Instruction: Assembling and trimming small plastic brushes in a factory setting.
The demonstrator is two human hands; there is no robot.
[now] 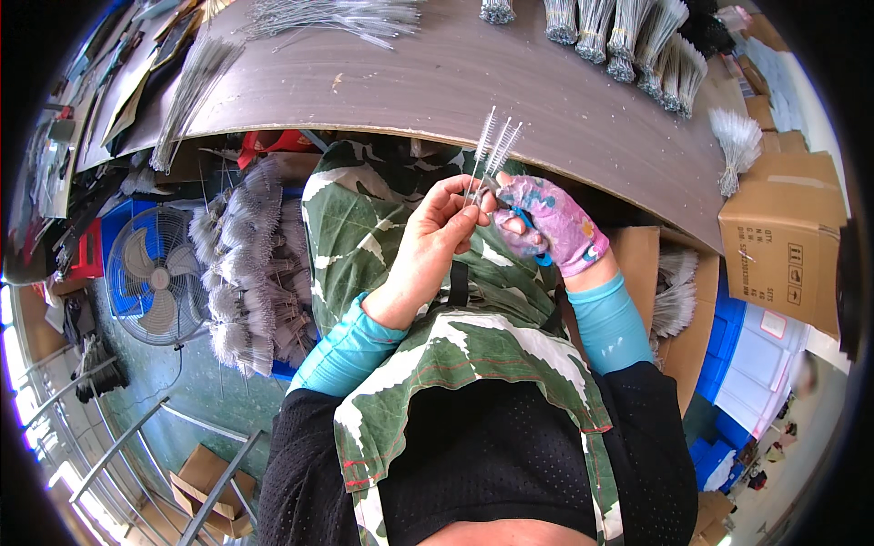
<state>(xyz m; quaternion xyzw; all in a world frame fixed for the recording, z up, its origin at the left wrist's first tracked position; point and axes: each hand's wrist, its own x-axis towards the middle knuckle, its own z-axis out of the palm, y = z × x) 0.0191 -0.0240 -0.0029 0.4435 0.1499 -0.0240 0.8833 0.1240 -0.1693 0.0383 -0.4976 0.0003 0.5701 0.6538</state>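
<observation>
Above my lap, my left hand (448,217) pinches the thin wire stems of a few small wire brushes (496,146), their white bristled ends pointing up and away from me. My right hand (551,218), in a pink glove with coloured patches, is closed around a tool with blue handles (523,218), which looks like pliers. The tool's metal jaws (492,185) meet the brush stems beside my left fingertips; my fingers hide exactly where they grip. Both hands are just in front of the table edge, over a camouflage apron (364,209).
The brown table (437,86) curves across the front, with bundled wire brushes (628,36) at far right and loose ones (337,16) at far left. A fan (159,278) and heaped brushes (246,264) stand at left. Cardboard boxes (778,241) are at right, a metal rack (155,455) lower left.
</observation>
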